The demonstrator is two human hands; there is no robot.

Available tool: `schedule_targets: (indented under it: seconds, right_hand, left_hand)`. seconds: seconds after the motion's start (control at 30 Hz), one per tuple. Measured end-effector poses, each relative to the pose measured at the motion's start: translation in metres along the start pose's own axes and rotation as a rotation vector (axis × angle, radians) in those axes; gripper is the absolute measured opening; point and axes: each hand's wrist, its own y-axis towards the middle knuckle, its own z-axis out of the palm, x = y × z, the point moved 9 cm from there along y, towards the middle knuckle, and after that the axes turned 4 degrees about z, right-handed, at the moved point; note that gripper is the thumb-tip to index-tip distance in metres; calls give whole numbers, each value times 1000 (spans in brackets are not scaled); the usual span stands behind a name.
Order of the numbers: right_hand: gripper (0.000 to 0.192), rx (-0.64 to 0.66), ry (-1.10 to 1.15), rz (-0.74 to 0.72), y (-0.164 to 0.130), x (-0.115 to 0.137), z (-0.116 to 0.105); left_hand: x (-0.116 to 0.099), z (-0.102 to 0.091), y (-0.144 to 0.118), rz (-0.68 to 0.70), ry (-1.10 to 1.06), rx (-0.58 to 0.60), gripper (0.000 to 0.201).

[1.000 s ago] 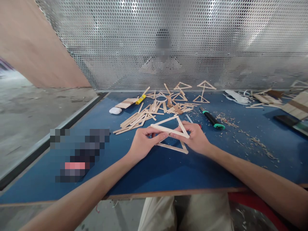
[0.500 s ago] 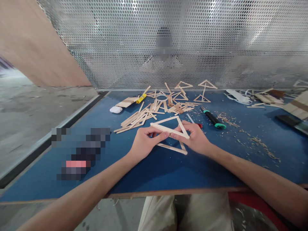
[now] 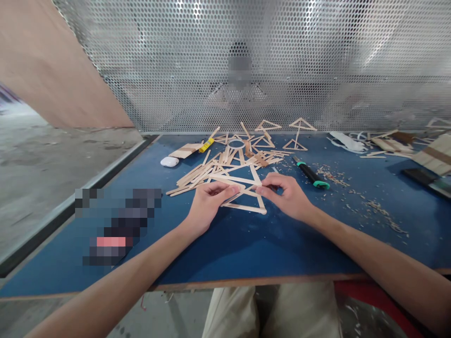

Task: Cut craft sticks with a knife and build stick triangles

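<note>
Between my two hands is a frame of wooden craft sticks (image 3: pixel 246 208), two stick triangles joined one above the other, resting low over the blue table (image 3: pixel 225 244). My left hand (image 3: pixel 207 202) pinches its left side with thumb and fingers. My right hand (image 3: pixel 287 195) pinches its right side. Just behind the frame lies a loose pile of craft sticks (image 3: pixel 211 170).
A green and black cutter (image 3: pixel 311 174) lies right of my right hand, with wood shavings (image 3: pixel 373 206) beyond it. Finished stick triangles (image 3: pixel 299 126) stand at the back by the perforated metal screen (image 3: pixel 246 61). A white case (image 3: pixel 169 161), a yellow glue tube (image 3: pixel 206 145) and a blurred object (image 3: pixel 116 225) sit left.
Both hands have moved the stick frame a little away from me and lowered and tilted it, so the upper triangle now lies flatter, close to the stick pile.
</note>
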Motion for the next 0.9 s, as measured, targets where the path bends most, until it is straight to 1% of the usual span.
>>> schedule_targets:
  seconds: [0.07, 0.23, 0.37, 0.53, 0.77, 0.9]
  right_hand:
    - [20, 9, 3, 10, 0, 0, 4]
    - [22, 60, 36, 44, -4, -4, 14]
    - [21, 51, 41, 53, -5, -4, 14]
    - [22, 60, 7, 30, -4, 2, 13]
    - [21, 45, 11, 1, -3, -7, 17]
    - [22, 19, 6, -39, -3, -7, 17]
  left_hand:
    - [0, 2, -1, 8, 42, 22, 26]
    - [-5, 10, -4, 60, 243, 111, 30]
    - [-10, 13, -5, 82, 347, 123, 32]
    - [-14, 14, -5, 112, 399, 127, 31]
    - [-7, 14, -1, 128, 445, 161, 32]
    - [-8, 13, -1, 138, 426, 151, 30]
